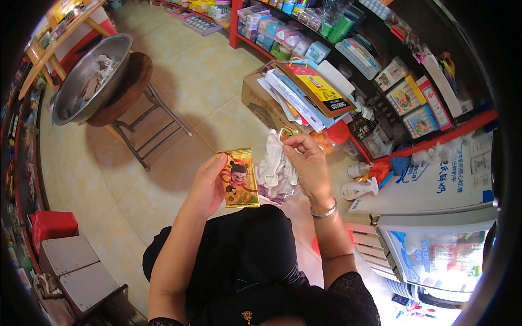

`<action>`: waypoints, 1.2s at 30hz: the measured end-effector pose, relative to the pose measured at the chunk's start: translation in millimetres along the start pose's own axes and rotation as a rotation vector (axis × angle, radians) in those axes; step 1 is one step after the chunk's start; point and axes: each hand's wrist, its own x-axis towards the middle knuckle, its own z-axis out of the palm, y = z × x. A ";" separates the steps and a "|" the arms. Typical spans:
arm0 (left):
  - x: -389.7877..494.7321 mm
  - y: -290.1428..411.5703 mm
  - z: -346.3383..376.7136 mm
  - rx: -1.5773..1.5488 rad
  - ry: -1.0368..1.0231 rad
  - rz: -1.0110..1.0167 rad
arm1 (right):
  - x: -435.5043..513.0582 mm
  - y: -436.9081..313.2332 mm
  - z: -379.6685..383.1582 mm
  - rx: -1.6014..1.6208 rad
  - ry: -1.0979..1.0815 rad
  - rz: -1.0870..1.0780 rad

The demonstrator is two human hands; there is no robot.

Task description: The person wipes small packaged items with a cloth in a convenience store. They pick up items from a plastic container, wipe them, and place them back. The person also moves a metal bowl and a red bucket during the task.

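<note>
My left hand (210, 187) holds a gold foil packet (239, 179) upright by its left edge, thumb on the front. A cartoon figure with two hair buns is printed on the packet. To the right and slightly higher, my right hand (308, 163) pinches a small green and gold piece (288, 133) between thumb and fingertips. Whether that piece is a card or a wrapper is hard to tell. Crumpled white cloth (277, 167) lies below and behind my right hand, partly hidden by it. Both hands are above my lap, apart from each other.
A metal basin (67, 104) with cloth inside rests on a round stool (140, 77). At right, a cardboard box (259, 100) carries stacked folders, beside a red-lidded jar (337, 131). Stocked shelves (281, 55), a spray bottle (359, 188) and a display fridge (440, 252) line the right side.
</note>
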 end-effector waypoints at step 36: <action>-6.2 33.7 -10.4 0.085 0.057 0.134 | 7.4 7.1 -10.5 -0.160 -0.217 0.054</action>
